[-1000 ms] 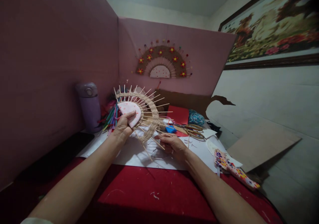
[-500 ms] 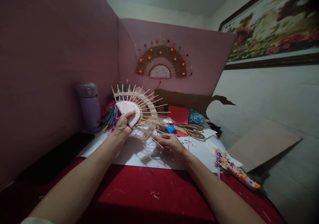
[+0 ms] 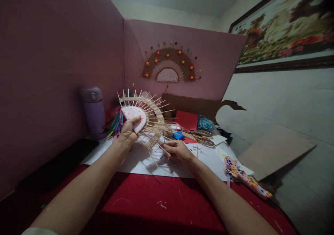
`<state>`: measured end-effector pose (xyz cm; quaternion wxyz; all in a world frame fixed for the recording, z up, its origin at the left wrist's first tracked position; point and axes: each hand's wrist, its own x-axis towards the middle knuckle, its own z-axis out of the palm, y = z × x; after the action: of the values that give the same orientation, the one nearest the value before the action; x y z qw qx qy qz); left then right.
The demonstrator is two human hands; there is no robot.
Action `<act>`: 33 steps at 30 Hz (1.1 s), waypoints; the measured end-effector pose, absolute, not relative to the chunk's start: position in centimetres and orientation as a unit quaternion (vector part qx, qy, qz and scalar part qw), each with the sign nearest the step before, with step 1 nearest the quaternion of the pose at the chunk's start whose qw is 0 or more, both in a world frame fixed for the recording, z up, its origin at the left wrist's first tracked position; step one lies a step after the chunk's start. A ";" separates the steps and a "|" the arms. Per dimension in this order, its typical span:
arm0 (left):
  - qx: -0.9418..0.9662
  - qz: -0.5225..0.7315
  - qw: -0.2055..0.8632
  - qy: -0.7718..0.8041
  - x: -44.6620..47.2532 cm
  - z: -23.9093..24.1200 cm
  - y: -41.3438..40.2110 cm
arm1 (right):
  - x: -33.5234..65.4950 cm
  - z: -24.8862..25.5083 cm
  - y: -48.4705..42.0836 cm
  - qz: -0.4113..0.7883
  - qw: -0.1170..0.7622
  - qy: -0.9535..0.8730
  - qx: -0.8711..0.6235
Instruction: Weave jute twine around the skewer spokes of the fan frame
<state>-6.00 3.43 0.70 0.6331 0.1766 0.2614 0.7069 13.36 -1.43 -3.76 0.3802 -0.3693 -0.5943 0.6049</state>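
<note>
My left hand (image 3: 129, 128) grips a half-round fan of thin wooden sticks, its thumb on the white, pink-dotted half-disc (image 3: 135, 116) at the centre. Around that half-disc, a band of woven jute twine (image 3: 159, 118) runs in an arc through the sticks, whose tips poke out beyond it. At the lower end of the band, my right hand (image 3: 177, 149) is closed in a pinch, seemingly on the loose twine, close beside the outer stick ends. What lies between its fingertips is mostly hidden.
Scissors (image 3: 203, 137), red card (image 3: 186, 120), a blue piece (image 3: 179, 135) and teal yarn (image 3: 205, 123) lie behind my right hand. A purple bottle (image 3: 94, 111) stands left. A flower-patterned glue gun (image 3: 246, 179) lies right. A finished fan (image 3: 168, 62) hangs on the pink panel.
Hardly anything differs. My right fingers have shifted very slightly at the band's lower end, and the fan has tilted a touch; my left hand keeps its grip.
</note>
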 end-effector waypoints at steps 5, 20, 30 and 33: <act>0.167 0.706 0.637 0.259 -6.0 0.8 3.3 | 13.6 -4.4 -1.0 0.628 0.366 -0.593 -0.346; 0.188 0.710 0.623 0.267 -6.1 0.5 3.6 | 13.8 -5.1 -0.6 0.677 0.348 -0.560 -0.327; 0.183 0.707 0.628 0.267 -5.9 0.4 3.6 | 13.8 -5.6 -0.4 0.644 0.343 -0.593 -0.340; 0.177 0.698 0.637 0.275 -5.8 0.5 3.4 | 13.8 -5.6 -0.4 0.633 0.342 -0.606 -0.339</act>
<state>-5.82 3.45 0.50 0.6367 0.1766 0.2751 0.6984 13.84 -0.39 -5.64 0.3416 -0.3386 -0.6064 0.6332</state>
